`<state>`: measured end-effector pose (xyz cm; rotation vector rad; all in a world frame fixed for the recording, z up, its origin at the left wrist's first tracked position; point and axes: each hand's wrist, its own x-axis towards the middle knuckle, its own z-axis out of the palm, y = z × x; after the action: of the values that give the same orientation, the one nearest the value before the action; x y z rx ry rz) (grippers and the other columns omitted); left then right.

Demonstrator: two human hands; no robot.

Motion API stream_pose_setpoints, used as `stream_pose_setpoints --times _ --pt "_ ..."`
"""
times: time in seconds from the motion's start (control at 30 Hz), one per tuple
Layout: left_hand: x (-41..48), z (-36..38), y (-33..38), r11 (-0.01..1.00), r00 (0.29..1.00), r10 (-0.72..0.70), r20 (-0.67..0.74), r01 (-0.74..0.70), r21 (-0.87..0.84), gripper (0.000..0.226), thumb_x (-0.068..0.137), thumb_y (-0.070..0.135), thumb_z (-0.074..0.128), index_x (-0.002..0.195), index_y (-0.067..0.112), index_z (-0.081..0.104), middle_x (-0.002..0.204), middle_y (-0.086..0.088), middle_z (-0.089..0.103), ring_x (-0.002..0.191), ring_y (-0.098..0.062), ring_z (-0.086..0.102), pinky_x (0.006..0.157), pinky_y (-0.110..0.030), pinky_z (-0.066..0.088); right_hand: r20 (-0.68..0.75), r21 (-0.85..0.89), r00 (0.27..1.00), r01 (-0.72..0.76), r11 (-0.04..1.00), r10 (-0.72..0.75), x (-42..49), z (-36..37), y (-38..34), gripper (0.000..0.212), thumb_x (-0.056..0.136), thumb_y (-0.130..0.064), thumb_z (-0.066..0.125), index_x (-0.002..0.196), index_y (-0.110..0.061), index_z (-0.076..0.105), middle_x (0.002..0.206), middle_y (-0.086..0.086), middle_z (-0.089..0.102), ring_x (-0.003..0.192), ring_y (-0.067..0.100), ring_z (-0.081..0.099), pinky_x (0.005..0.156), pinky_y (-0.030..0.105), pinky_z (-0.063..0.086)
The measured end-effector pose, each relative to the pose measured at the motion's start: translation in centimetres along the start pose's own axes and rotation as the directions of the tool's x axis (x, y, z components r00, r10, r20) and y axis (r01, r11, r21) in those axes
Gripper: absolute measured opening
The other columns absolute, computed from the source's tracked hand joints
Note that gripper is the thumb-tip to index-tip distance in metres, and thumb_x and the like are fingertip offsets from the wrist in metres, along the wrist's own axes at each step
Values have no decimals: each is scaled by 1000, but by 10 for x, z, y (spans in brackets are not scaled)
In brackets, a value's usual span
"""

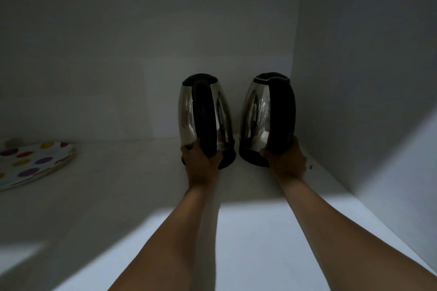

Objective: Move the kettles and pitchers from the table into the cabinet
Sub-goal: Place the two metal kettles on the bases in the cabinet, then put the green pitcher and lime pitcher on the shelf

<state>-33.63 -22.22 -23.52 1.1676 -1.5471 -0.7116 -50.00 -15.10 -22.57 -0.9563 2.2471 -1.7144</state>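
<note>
Two steel kettles with black handles, lids and bases stand upright side by side on the white cabinet shelf (pixel 132 196), deep at the back right. My left hand (pixel 201 160) grips the lower end of the handle of the left kettle (pixel 186 116). My right hand (pixel 286 160) grips the lower end of the handle of the right kettle (pixel 255 111). Both handles face me. The right kettle stands close to the cabinet's right wall (pixel 366 78). No pitcher is in view.
A tray with coloured dots (pixel 35 163) lies on the shelf at the far left. The back wall (pixel 142 54) is just behind the kettles. Bare shelf lies between the tray and the kettles and in front of them.
</note>
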Motion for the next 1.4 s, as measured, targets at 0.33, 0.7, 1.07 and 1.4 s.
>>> stream_pose_setpoints --times 0.33,0.7,1.07,1.4 --pt "8 6 6 989 993 -98 62 90 118 68 74 31 77 133 7 52 129 -20 57 118 -39 58 99 -48 51 82 -19 996 -34 999 35 20 6 13 87 77 -33 81 146 -11 34 137 22 53 124 42 53 100 45 43" --pt "-73 -50 36 887 994 -68 81 23 462 50 95 21 58 135 -2 39 129 -23 57 119 -41 56 94 -41 47 202 -155 979 33 987 -1 -57 -20 -2 84 93 -31 65 152 1 15 147 27 39 132 44 44 102 41 40" --pt "-274 -256 52 663 996 20 -87 52 747 61 99 40 48 149 11 30 161 -13 21 151 -34 13 117 -64 17 534 -215 774 512 832 -338 -317 -57 -52 53 99 -49 35 143 -19 43 156 7 35 143 34 26 112 55 29" --pt "-504 -525 47 407 800 -141 -584 584 702 65 100 43 45 154 14 23 163 -15 18 151 -36 14 116 -66 14 806 227 298 642 732 -511 -625 -41 -127 53 99 -51 36 146 -26 40 159 8 31 146 36 26 115 58 24"
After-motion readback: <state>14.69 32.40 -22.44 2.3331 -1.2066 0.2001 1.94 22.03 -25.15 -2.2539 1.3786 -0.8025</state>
